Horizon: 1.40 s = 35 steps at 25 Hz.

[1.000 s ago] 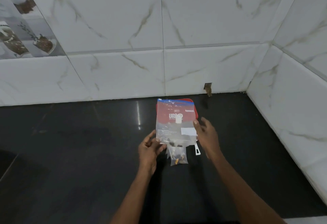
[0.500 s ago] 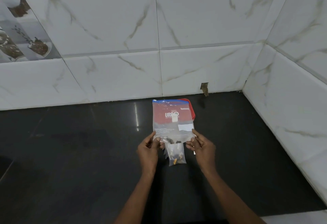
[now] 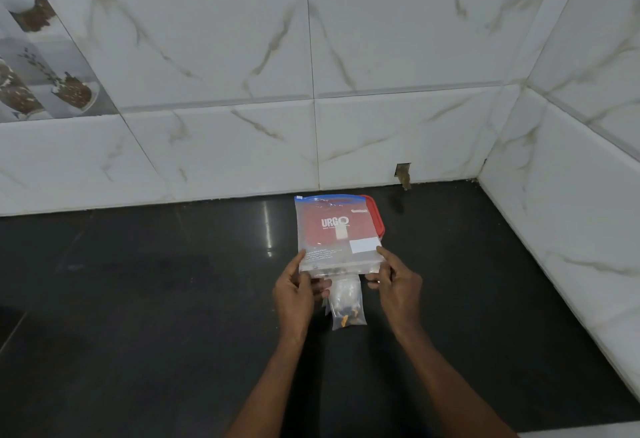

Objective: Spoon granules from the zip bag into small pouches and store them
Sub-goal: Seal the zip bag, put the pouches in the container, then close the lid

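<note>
Small pouch [image 3: 347, 306]: nearest of the task's things, a clear packet with dark and orange bits at its bottom. It shows below the big bag's lower edge, between the two hands. Whether fingers hold it or it lies on the counter cannot be told. Its place matches half a second ago.
Left hand [image 3: 297, 294]: clamped on the lower left corner of the zip bag [image 3: 337, 233], thumb on the front face and fingers curled behind. The grip is the same as in both earlier views.
Right hand [image 3: 398, 281]: pinches the lower right corner, with the index finger stretched up along the bag's right edge. A second ago it hovered with spread fingers beside that edge; half a second ago it had closed on the corner.
Hands together: apart, one at each lower corner.
Zip bag: held upright over the counter, blue zip strip on top, white "URGO" print facing the camera, dark granules [image 3: 332, 270] gathered along the bottom.
Red lid [image 3: 380, 221]: seen through and just behind the bag, its position unchanged.
Counter [image 3: 138, 299]: glossy black.
Wall tiles [image 3: 381, 56]: white marble, with a small chipped notch [image 3: 402, 174] low down.
</note>
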### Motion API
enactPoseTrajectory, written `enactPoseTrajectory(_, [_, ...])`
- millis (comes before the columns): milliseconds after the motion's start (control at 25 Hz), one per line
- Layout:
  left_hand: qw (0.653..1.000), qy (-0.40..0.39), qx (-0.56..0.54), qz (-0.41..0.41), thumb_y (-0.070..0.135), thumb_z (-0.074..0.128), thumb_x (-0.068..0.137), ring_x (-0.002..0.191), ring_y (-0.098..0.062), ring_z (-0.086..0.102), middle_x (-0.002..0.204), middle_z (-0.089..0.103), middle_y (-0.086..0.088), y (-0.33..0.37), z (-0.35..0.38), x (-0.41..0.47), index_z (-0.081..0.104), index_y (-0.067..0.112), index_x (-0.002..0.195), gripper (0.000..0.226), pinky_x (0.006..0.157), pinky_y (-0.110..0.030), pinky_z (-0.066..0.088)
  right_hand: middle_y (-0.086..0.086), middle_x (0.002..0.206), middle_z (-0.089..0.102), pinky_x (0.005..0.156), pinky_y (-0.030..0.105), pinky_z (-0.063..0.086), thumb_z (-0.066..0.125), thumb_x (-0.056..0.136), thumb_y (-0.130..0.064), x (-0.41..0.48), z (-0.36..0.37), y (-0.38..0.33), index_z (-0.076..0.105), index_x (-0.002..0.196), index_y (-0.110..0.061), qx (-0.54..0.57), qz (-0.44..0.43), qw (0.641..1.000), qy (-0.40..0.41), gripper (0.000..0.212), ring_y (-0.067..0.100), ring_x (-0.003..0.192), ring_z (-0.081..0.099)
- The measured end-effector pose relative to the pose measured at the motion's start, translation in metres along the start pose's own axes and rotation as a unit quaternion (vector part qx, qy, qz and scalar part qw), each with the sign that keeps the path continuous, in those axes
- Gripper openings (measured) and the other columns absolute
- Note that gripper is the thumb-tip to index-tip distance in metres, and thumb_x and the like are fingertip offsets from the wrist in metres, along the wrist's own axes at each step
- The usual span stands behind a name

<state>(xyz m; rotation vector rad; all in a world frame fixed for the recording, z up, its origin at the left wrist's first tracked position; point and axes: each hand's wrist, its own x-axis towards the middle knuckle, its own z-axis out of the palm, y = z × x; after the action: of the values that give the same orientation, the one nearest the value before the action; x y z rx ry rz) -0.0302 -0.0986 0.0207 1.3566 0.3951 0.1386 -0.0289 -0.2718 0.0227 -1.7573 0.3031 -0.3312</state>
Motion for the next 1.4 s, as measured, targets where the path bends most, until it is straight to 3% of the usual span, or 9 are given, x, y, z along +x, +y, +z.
enactPoseTrajectory(160, [0.989, -0.046, -0.109, -0.091, -0.005, 0.047, 0.101, 0.083, -0.03, 0.076, 0.101, 0.074, -0.028, 0.001, -0.009, 0.01, 0.068, -0.002, 0.118, 0.027, 0.075, -0.032, 0.064, 0.009, 0.082, 0.071, 0.071, 0.035, 0.062, 0.047, 0.098, 0.0, 0.002, -0.001, 0.011, 0.066, 0.105, -0.011, -0.012, 0.006, 1.0, -0.011, 0.024, 0.018, 0.071, 0.073])
enactPoseTrajectory(280, [0.975, -0.066, -0.149, -0.151, -0.009, 0.048, 0.097, 0.089, -0.035, 0.074, 0.111, 0.071, -0.032, -0.001, -0.015, 0.016, 0.066, -0.011, 0.113, 0.024, 0.081, -0.038, 0.063, 0.021, 0.085, 0.072, 0.074, 0.042, 0.062, 0.048, 0.096, 0.004, 0.004, 0.0, 0.014, 0.065, 0.096, -0.003, 0.113, 0.109, 0.987, -0.029, 0.018, 0.029, 0.076, 0.074])
enactPoseTrajectory(440, [0.982, -0.042, -0.13, -0.131, -0.003, 0.06, 0.095, 0.088, -0.033, 0.074, 0.109, 0.073, -0.027, 0.0, -0.019, 0.02, 0.065, -0.006, 0.116, 0.022, 0.074, -0.036, 0.065, 0.029, 0.092, 0.07, 0.067, 0.038, 0.062, 0.065, 0.09, -0.003, 0.011, -0.006, 0.005, 0.063, 0.099, 0.002, 0.222, 0.204, 0.953, -0.031, 0.011, 0.038, 0.08, 0.073])
enactPoseTrajectory(600, [0.983, -0.008, -0.121, -0.137, -0.014, 0.057, 0.092, 0.097, -0.038, 0.069, 0.099, 0.073, -0.022, -0.001, -0.018, 0.026, 0.05, 0.017, 0.131, 0.05, 0.07, -0.035, 0.064, 0.026, 0.094, 0.07, 0.065, 0.038, 0.062, 0.072, 0.08, 0.008, 0.02, -0.007, 0.006, 0.05, 0.111, -0.007, 0.236, 0.263, 0.935, -0.026, 0.042, 0.036, 0.077, 0.072])
enactPoseTrajectory(800, [0.976, -0.051, -0.107, -0.181, -0.001, 0.062, 0.094, 0.087, -0.028, 0.074, 0.106, 0.075, -0.019, -0.002, -0.027, 0.031, 0.066, -0.003, 0.117, 0.023, 0.069, -0.032, 0.064, 0.021, 0.097, 0.074, 0.084, 0.046, 0.059, 0.079, 0.077, -0.004, 0.024, -0.016, 0.011, 0.063, 0.108, -0.001, 0.233, 0.344, 0.903, -0.111, 0.035, 0.034, 0.089, 0.073])
enactPoseTrajectory(1000, [0.96, -0.12, -0.04, -0.249, -0.011, 0.074, 0.078, 0.084, -0.032, 0.077, 0.102, 0.075, -0.026, -0.007, -0.025, 0.03, 0.064, -0.007, 0.114, 0.038, 0.069, -0.036, 0.064, 0.022, 0.09, 0.075, 0.066, 0.036, 0.062, 0.076, 0.077, 0.002, 0.021, -0.01, 0.013, 0.064, 0.094, 0.001, 0.205, 0.326, 0.918, -0.097, 0.021, 0.029, 0.075, 0.075])
enactPoseTrajectory(1120, [0.953, -0.131, -0.003, -0.273, -0.01, 0.072, 0.08, 0.079, -0.028, 0.078, 0.096, 0.077, -0.024, -0.009, -0.024, 0.029, 0.069, -0.004, 0.105, 0.026, 0.067, -0.036, 0.064, 0.018, 0.094, 0.076, 0.075, 0.041, 0.062, 0.081, 0.076, -0.009, 0.024, -0.013, 0.016, 0.065, 0.098, -0.002, 0.188, 0.335, 0.917, -0.106, 0.028, 0.031, 0.083, 0.074])
enactPoseTrajectory(1240, [0.944, -0.177, 0.027, -0.278, 0.009, 0.078, 0.082, 0.09, -0.028, 0.076, 0.107, 0.076, -0.019, -0.003, -0.027, 0.029, 0.07, 0.003, 0.111, 0.031, 0.078, -0.04, 0.062, 0.013, 0.103, 0.074, 0.083, 0.042, 0.059, 0.082, 0.077, -0.027, 0.03, -0.017, 0.016, 0.066, 0.107, -0.008, 0.188, 0.344, 0.913, -0.114, 0.04, 0.031, 0.094, 0.072])
enactPoseTrajectory(1400, [0.961, -0.093, -0.025, -0.259, 0.009, 0.067, 0.093, 0.075, -0.024, 0.075, 0.097, 0.076, -0.017, -0.003, -0.026, 0.035, 0.07, 0.0, 0.104, 0.014, 0.063, -0.035, 0.064, 0.017, 0.103, 0.072, 0.08, 0.04, 0.057, 0.077, 0.079, -0.005, 0.03, -0.01, 0.015, 0.066, 0.106, 0.003, 0.19, 0.329, 0.923, -0.059, 0.03, 0.025, 0.083, 0.068])
